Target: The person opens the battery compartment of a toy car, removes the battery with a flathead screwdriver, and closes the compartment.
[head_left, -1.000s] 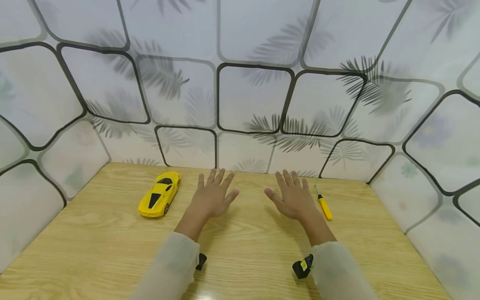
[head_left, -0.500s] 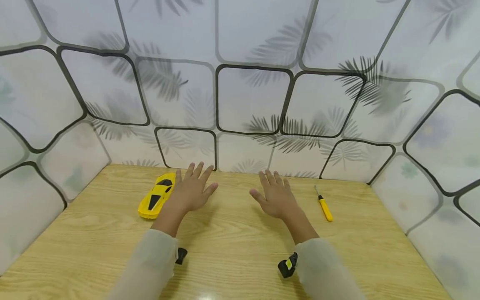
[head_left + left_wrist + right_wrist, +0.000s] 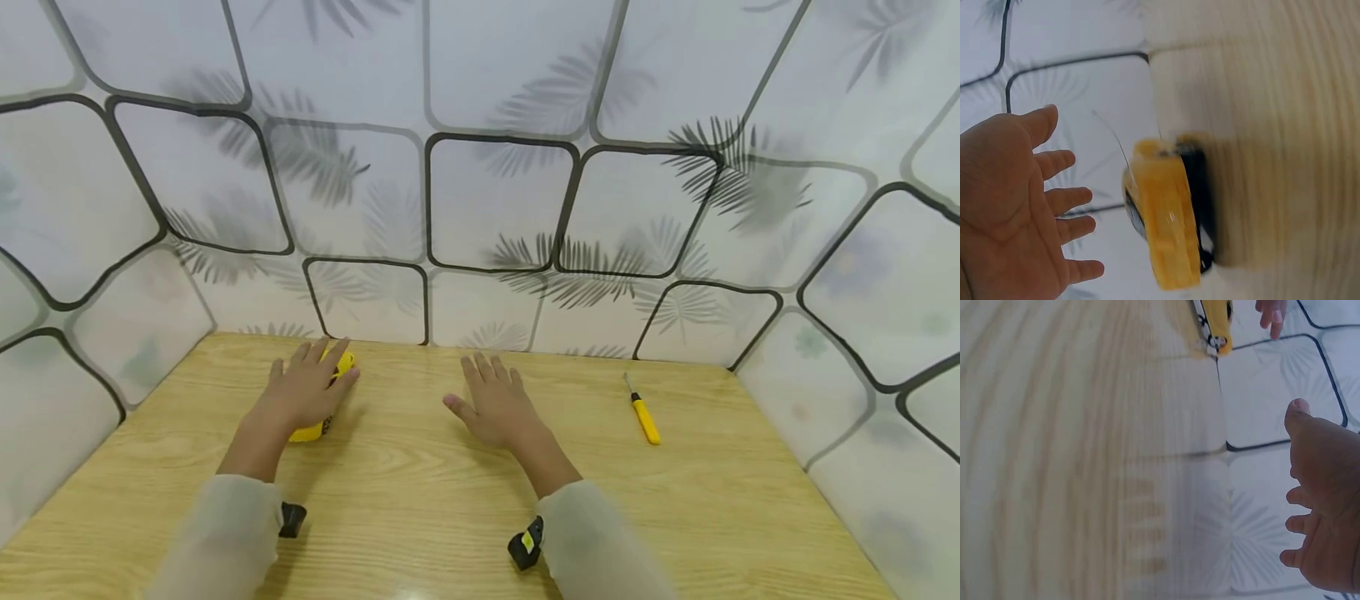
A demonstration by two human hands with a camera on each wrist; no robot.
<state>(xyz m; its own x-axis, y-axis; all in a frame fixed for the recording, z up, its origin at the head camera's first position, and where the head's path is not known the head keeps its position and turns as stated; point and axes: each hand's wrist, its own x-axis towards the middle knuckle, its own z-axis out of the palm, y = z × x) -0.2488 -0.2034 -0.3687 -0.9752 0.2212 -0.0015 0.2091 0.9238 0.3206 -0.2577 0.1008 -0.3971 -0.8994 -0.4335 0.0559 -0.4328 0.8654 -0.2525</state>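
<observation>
The tabletop [image 3: 435,525] in front of me is pale yellowish wood with wavy grain, and a small patch of glare shows at its near edge. A pale back wall [image 3: 502,200] rises from its far edge, printed with rounded outlines in black and grey and with grey fern leaves. A left wall [image 3: 52,417] and a right wall [image 3: 885,475] flank it in the same pattern, with faint green and purplish blotches. The yellow toy car [image 3: 1169,219] sits toward the far left of the tabletop, one end near the back wall. From my head I see only its yellow ends and a bit of dark wheel, because my left hand [image 3: 300,396] covers the middle. The left wrist view gives its bright body, a dark window panel and black lower parts, all blurred; the right wrist view catches a wheel with light spokes. My left fingers are straight and spread above the car, near it but apart from it in the wrist view. My right hand [image 3: 495,408] hovers over the middle of the tabletop, fingers straight too, its shadow falling below. Well to its right lies a slim tool [image 3: 645,418], yellow-handled with a thin metal shaft toward the back wall. Pale sleeves [image 3: 217,525] cover my forearms, a small black device [image 3: 525,543] at each cuff.
</observation>
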